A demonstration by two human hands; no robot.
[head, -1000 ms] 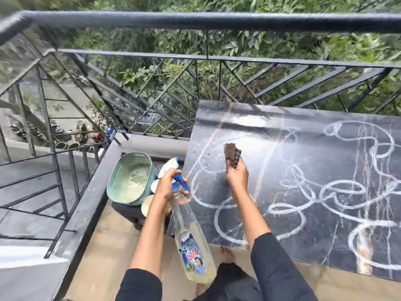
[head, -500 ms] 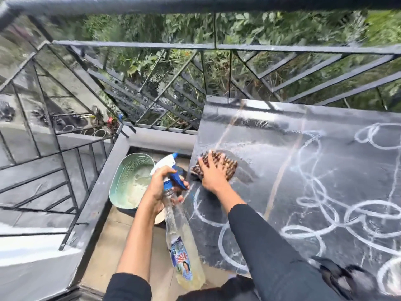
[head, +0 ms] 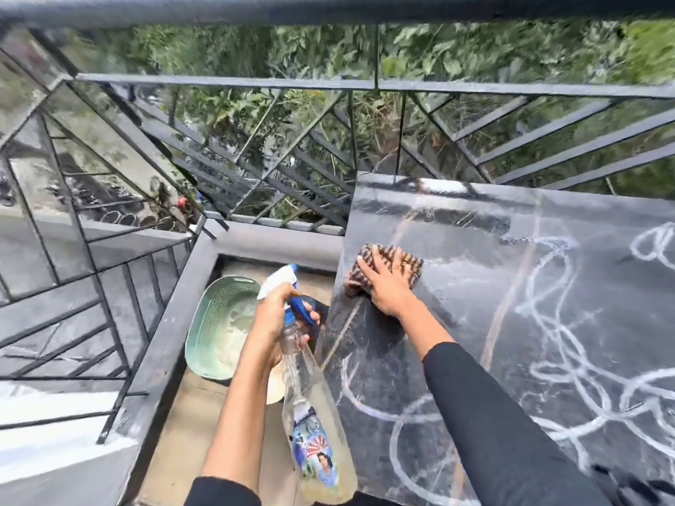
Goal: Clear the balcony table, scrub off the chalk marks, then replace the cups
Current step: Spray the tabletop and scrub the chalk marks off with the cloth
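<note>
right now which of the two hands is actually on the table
The right hand: it presses the striped cloth flat on the dark table. The left hand is off the table's edge, gripping the spray bottle.

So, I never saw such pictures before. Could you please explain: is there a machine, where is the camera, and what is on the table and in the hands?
No machine here, only a person's two bare hands. The camera sits on the person's head and looks forward and down, so the arms enter from below. The left hand holds a spray bottle in its grip, beside the table. The right hand presses a striped cloth flat on the dark tabletop, which carries white chalk marks. A green basket sits lower down, left of the table.
</note>
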